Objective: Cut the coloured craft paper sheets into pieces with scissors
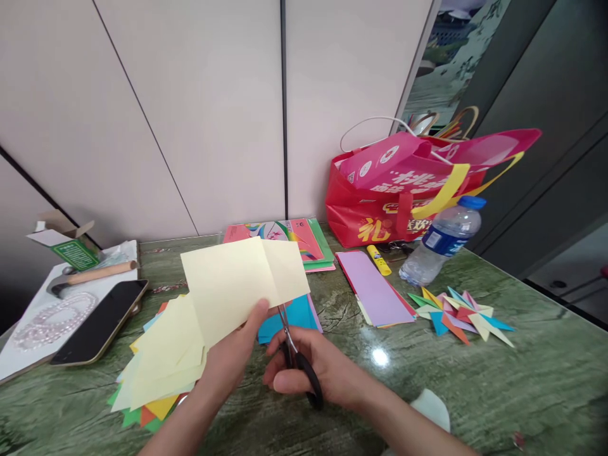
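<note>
- So the large, pale cream paper sheet point(225, 282) is up off the table, left of the red-and-pink gift bag point(351, 215) and nearer the person.
- Left hand point(227, 360): thumb and fingers pinching the sheet's lower edge.
- Right hand point(319, 360): fingers wrapped round the black-handled metal scissors point(315, 400), blades at that edge.
- Paper's probably super light, bendy and easy to crease, tbh.
- Best grip imo: a gentle 2-sided pinch near the blades, fingertips clear.
</note>
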Motion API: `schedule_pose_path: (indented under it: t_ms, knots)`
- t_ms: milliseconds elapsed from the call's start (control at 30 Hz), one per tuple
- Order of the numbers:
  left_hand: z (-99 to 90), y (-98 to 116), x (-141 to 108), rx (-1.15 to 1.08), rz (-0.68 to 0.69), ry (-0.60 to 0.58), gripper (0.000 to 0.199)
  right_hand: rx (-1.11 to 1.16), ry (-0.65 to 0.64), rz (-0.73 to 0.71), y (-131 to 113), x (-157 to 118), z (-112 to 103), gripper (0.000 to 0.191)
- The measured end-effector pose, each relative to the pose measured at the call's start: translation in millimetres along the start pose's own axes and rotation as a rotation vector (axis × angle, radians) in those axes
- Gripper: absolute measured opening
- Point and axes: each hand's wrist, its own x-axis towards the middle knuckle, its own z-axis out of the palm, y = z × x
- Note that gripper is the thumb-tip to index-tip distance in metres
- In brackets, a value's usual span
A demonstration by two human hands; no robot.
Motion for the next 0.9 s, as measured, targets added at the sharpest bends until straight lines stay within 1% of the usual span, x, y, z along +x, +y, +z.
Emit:
schedule_pose_path:
  t_ms: [133,267,333,500,633,767,900]
  knots:
    - [-0.8,-0.5,-1.0,0.17,0.028,-0.013,0.05,-0.01,0.023,-0.04,0.2,0.9,-0.5,0.038]
    - [0.4,7.0,-5.1,0.281,0.058,-0.06,0.047,-0.033,0.024,-0.06,-2.3,0.7,-0.1,0.038]
    - [1.2,8.9,-7.0,0.284,0.056,-0.072,0.046,-0.048,0.031,-0.063,-4.0,0.3,0.5,0.038]
    - [1.2,9.5,-9.5,0.258,-0.008,-0.089,0.049,-0.045,0.045,-0.07,-6.2,0.1,1.5,0.038]
    - [1.0,10.2,-9.5,0.248,-0.022,-0.065,0.045,-0.036,0.04,-0.07,-6.4,0.0,1.5,0.037]
    - [1.6,9.7,-8.6,0.236,-0.029,-0.054,0.04,-0.028,0.034,-0.07,-6.9,-0.8,1.2,0.037]
    - [1.8,9.3,-8.0,0.272,-0.001,-0.063,0.043,-0.033,0.031,-0.073,-7.1,-1.1,1.1,0.036]
